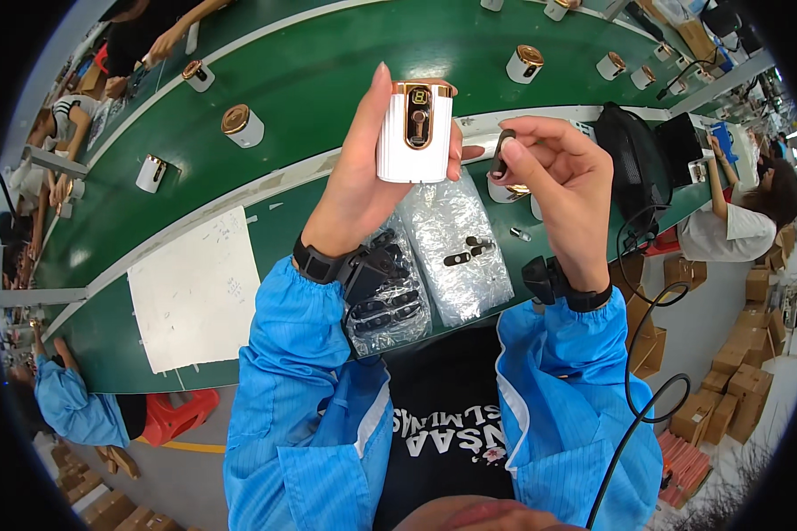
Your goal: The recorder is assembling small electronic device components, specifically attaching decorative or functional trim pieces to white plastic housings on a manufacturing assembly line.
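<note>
- At the far left, a co-worker in blue (71,398) sits by the green table (106,358), with a red stool (177,416) just beside.
- Near the left end of the green belt (328,62), a small white gadget (151,173) stands tilted in view; another gadget with a gold top (242,126) is to its right.
- A white sheet (195,292) with faint marks lies flat on the table, left of the person's blue sleeves.
- The left hand (359,190) is wrapped around the ribbed white gadget (390,142), thumb along its left side and fingertips showing at its right edge. The gadget is held up above the table, its gold-rimmed dark oval panel (419,115) and lit display facing the camera.
- Below it lies a clear plastic bag (390,339) filled with black parts; touching or just beside it is a second clear bag (456,296), with a few small black pieces (457,259) on top.
- The right hand (562,177) pinches a small dark strip (502,152) between thumb and fingertips, near the held gadget but apart from it.
- Below that hand, a small shiny piece (520,234) lies on the table.
- Farther right come a black bag (629,159), a dark cable (677,389), a co-worker in white (739,226) and cardboard boxes (748,389) on the floor.
</note>
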Tool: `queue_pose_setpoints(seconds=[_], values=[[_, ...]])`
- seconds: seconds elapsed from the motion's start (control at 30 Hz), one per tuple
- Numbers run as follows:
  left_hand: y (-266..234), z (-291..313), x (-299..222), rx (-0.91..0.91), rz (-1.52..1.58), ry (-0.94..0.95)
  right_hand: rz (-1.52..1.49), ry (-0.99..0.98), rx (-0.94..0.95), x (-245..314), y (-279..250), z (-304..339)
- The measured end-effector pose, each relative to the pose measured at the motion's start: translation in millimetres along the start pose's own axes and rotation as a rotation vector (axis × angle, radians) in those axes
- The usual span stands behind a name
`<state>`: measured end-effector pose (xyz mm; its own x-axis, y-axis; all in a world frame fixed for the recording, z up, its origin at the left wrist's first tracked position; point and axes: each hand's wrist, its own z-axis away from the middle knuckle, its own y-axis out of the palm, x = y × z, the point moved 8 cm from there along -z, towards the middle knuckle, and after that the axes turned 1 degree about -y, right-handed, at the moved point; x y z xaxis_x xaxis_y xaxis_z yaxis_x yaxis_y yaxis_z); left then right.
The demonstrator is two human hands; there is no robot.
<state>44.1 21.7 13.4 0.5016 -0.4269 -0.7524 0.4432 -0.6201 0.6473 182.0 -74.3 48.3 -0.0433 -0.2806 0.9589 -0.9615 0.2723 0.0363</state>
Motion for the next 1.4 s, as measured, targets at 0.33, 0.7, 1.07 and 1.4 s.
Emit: queue_pose_setpoints(seconds=[0.33, 0.7, 1.07, 1.4], values=[[0, 3, 0, -0.018, -0.024, -0.035, 0.024, -0.061, 0.025, 15, 10, -6], [9, 9, -1, 0.143, -0.018, 0.011, 0.092, -0.236, 0.112, 53, 39, -13], [11, 7, -2, 0.129, -0.063, 0.020, 0.175, -0.312, 0.106, 61, 49, -14], [10, 7, 0, 0.111, -0.132, 0.020, 0.277, -0.332, 0.099, 61, 43, -10]])
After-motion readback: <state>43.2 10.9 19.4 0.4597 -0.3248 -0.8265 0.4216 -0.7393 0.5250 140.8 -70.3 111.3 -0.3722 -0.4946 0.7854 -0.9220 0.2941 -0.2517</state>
